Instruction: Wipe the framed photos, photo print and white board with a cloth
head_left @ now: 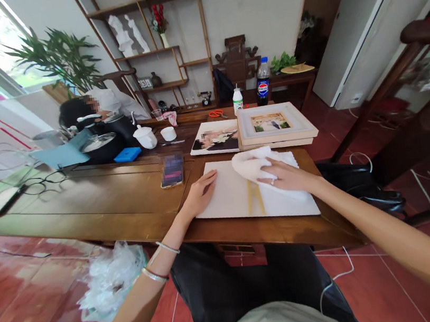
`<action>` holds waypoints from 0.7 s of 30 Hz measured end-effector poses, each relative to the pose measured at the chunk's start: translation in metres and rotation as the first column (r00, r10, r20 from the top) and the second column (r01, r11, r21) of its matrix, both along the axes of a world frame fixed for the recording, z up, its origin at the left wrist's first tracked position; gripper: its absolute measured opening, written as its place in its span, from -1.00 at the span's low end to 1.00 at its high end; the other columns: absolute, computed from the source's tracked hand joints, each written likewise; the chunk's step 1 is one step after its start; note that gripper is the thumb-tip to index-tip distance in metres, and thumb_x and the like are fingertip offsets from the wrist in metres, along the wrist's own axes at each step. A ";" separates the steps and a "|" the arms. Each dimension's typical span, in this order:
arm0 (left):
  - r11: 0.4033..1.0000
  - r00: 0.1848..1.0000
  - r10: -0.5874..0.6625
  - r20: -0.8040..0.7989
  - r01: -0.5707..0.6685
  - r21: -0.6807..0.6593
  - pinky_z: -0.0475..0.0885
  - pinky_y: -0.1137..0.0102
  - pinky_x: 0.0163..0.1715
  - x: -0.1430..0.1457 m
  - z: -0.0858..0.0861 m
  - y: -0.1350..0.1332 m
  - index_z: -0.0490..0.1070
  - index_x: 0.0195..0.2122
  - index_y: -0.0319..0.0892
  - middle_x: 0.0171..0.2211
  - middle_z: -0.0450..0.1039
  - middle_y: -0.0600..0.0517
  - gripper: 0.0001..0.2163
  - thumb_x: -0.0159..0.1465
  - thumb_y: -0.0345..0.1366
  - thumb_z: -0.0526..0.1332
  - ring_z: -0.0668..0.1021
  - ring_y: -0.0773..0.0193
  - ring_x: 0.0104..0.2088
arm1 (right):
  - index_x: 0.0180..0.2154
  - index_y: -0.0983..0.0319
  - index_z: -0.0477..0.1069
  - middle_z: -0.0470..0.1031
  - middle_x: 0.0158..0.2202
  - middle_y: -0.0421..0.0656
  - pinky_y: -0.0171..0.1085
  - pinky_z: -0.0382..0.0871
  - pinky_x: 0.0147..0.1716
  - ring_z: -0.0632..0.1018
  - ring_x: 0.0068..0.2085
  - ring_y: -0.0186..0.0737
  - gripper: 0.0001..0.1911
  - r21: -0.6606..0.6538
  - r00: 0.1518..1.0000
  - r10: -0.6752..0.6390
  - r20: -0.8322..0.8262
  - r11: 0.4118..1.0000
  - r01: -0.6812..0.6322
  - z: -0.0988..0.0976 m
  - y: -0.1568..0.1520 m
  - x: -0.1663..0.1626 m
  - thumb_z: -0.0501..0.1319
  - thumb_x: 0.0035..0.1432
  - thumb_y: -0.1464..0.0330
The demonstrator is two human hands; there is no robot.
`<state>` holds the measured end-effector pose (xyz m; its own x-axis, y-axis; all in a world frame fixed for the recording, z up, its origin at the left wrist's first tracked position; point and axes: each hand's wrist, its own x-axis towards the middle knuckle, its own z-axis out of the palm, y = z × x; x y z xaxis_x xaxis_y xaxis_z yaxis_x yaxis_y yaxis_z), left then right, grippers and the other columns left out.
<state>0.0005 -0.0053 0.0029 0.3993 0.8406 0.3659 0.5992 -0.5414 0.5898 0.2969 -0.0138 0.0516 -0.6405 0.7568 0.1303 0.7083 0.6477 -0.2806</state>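
The left hand [199, 195] rests at nine o'clock on the board [228, 192], fingers extended, empty; the right hand [287, 176], at two o'clock, holds a cloth [246, 165] under half-curled fingers.

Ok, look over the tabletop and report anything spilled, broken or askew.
Nothing looks spilled or broken. One oddity: the frame stack seems to jut past the right edge of the table, so it may be less fully supported than the white board.

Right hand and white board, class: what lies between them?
In the head view, a white cloth lies between the right hand and the white board.
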 end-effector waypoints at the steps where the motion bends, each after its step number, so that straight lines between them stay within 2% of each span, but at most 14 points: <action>1: 1.000 1.000 0.000 0.002 0.000 -0.002 0.17 0.22 0.22 0.000 0.000 0.000 0.37 0.07 -0.20 0.16 0.30 -0.06 -0.62 0.31 -0.21 0.00 0.33 0.16 0.18 | 0.00 0.19 0.38 0.27 0.19 -0.06 0.04 0.10 0.18 0.07 0.29 0.04 -0.61 0.029 1.000 -0.027 0.000 0.999 0.027 -0.002 0.007 -0.001 -0.02 0.28 0.17; 4: 1.000 1.000 -0.003 0.011 0.003 -0.009 0.18 0.22 0.22 0.000 0.001 0.000 0.38 0.07 -0.22 0.16 0.30 -0.07 -0.62 0.30 -0.22 0.01 0.34 0.15 0.18 | 0.02 0.24 0.37 0.30 0.16 0.01 0.13 -0.02 0.19 0.00 0.30 0.07 -0.60 0.122 0.994 -0.103 0.031 0.988 0.098 -0.007 0.014 -0.005 -0.04 0.29 0.20; 6: 1.000 1.000 -0.004 0.012 0.004 -0.012 0.18 0.21 0.21 0.000 0.002 -0.001 0.38 0.07 -0.22 0.16 0.30 -0.07 -0.62 0.30 -0.22 0.01 0.34 0.14 0.18 | 0.03 0.23 0.35 0.36 0.11 0.01 0.25 -0.11 0.18 0.02 0.30 0.10 -0.62 0.149 0.988 -0.141 0.061 0.980 0.131 -0.009 0.007 -0.005 -0.05 0.29 0.25; 8: 1.000 1.000 -0.003 0.009 0.003 -0.013 0.18 0.20 0.22 0.000 0.002 -0.001 0.37 0.07 -0.22 0.16 0.30 -0.07 -0.62 0.30 -0.22 0.01 0.33 0.14 0.18 | 0.02 0.22 0.35 0.39 0.08 0.02 0.28 -0.12 0.16 0.05 0.29 0.09 -0.65 0.152 0.987 -0.138 0.079 0.980 0.125 -0.011 -0.008 -0.005 -0.03 0.28 0.30; 11: 1.000 1.000 0.000 0.002 0.000 -0.012 0.17 0.22 0.22 0.001 0.002 0.000 0.37 0.07 -0.21 0.16 0.29 -0.06 -0.62 0.30 -0.22 0.01 0.33 0.14 0.18 | -0.04 0.25 0.39 0.33 0.13 0.06 0.23 -0.07 0.18 0.03 0.29 0.05 -0.69 0.142 0.994 -0.071 0.083 0.988 0.059 -0.009 -0.044 -0.005 0.02 0.22 0.39; 16: 1.000 1.000 0.003 -0.002 -0.003 0.005 0.18 0.21 0.22 0.002 0.001 0.000 0.38 0.07 -0.26 0.16 0.30 -0.09 -0.61 0.30 -0.22 -0.01 0.33 0.11 0.18 | -0.13 0.23 0.42 0.00 0.31 -0.05 0.20 -0.18 0.23 -0.09 0.32 0.03 -0.68 0.080 0.992 0.102 0.071 0.991 -0.108 -0.001 -0.106 -0.008 0.08 0.06 0.52; 18: 1.000 1.000 0.003 -0.002 -0.003 0.009 0.18 0.19 0.21 0.002 0.000 0.000 0.37 0.07 -0.26 0.16 0.30 -0.10 -0.61 0.30 -0.22 -0.01 0.33 0.11 0.18 | -0.15 0.24 0.43 -0.03 0.32 -0.06 0.20 -0.21 0.23 -0.11 0.32 0.05 -0.69 0.064 0.987 0.139 0.074 0.988 -0.144 -0.001 -0.113 -0.009 0.10 0.04 0.51; 21: 1.000 1.000 0.000 -0.007 0.000 0.014 0.18 0.18 0.21 0.002 0.000 0.000 0.37 0.08 -0.23 0.16 0.29 -0.08 -0.62 0.31 -0.23 -0.01 0.33 0.13 0.18 | -0.10 0.25 0.42 0.07 0.29 0.00 0.20 -0.16 0.22 -0.06 0.32 0.03 -0.70 0.084 0.993 0.105 0.051 0.990 -0.109 -0.005 -0.097 -0.009 0.08 0.12 0.46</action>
